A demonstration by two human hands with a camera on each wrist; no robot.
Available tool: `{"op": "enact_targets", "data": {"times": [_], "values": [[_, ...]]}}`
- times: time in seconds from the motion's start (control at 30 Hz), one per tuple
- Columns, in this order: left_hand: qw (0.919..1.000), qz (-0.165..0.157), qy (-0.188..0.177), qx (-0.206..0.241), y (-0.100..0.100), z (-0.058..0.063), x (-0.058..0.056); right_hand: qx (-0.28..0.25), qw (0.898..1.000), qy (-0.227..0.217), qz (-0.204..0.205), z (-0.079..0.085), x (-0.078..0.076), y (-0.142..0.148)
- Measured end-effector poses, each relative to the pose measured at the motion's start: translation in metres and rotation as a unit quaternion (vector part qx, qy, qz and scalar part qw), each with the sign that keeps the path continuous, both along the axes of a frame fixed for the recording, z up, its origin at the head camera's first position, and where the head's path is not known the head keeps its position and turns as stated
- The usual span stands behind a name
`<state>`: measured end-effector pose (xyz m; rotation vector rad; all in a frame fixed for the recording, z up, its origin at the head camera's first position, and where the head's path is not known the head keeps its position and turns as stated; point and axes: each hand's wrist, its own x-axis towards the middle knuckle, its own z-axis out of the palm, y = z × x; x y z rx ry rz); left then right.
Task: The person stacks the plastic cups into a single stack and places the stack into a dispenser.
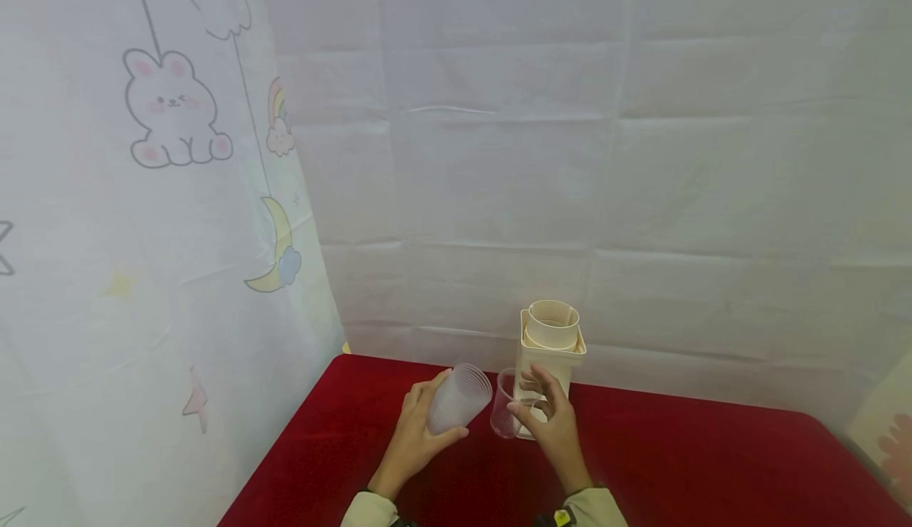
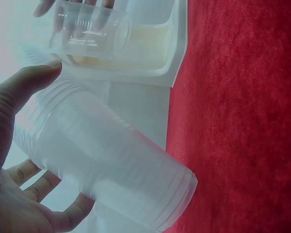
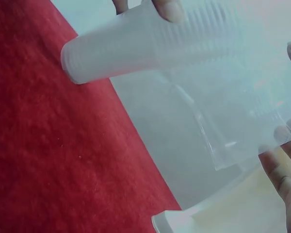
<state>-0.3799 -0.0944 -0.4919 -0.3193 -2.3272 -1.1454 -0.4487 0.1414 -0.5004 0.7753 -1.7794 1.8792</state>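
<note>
My left hand [image 1: 411, 436] grips a stack of clear plastic cups [image 1: 452, 407], thumb on one side and fingers on the other. The stack leans, its rims toward the upper right in the head view. Beside it my right hand [image 1: 559, 426] holds a single clear plastic cup [image 1: 502, 420] between thumb and fingers. This cup [image 3: 223, 128] overlaps the stack's rim end in the right wrist view. Just behind the right hand stands a cream upright container [image 1: 552, 377] with a round collar on top; the hand hides part of its front.
A red cloth [image 1: 684, 456] covers the table. Behind the table hangs a pale creased sheet [image 1: 492, 187], close to the container. On the left is a white sheet [image 1: 93, 337] printed with a rabbit, moon and clouds.
</note>
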Motion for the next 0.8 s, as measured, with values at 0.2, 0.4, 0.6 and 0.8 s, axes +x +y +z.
{"op": "enact_targets", "data": {"times": [0.2, 0.4, 0.6, 0.8], "values": [[1.0000, -0.004, -0.002, 0.005, 0.000, 0.001, 0.001, -0.016, 1.000, -0.001, 0.011, 0.006, 0.000, 0.001], [1.0000, -0.003, -0.006, 0.002, 0.001, 0.000, -0.001, -0.028, 0.999, -0.003, 0.025, 0.012, 0.002, 0.002], [0.9999, -0.004, -0.008, 0.005, 0.001, 0.001, 0.000, -0.039, 0.999, 0.007, 0.026, 0.019, 0.005, 0.003], [1.0000, -0.002, -0.006, 0.003, 0.001, 0.001, 0.000, -0.046, 0.999, 0.001, 0.020, 0.022, 0.006, 0.004]]}}
